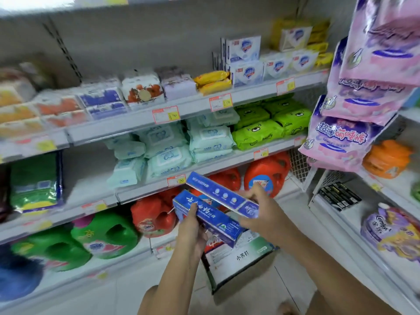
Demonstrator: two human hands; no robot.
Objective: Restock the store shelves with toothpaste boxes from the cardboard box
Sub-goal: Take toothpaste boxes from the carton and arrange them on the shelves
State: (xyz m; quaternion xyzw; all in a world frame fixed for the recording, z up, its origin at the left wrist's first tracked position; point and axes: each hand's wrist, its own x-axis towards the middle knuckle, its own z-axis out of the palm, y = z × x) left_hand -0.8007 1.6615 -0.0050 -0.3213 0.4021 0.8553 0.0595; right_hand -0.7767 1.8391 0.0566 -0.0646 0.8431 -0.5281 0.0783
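Left grip (193,227) holds the lower box (212,220), right grip (264,211) the upper box (221,193). Shelve each squarely, labels outward.

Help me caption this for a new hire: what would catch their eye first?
At centre, the left hand grips the lower toothpaste box and the right hand the upper toothpaste box, both blue, before red detergent jugs. Pink hanging packs crowd the upper right; green wipes packs sit on the shelf above the jugs.

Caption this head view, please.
Left hand grips the nearer toothpaste box, right hand the farther toothpaste box, above the cardboard box.
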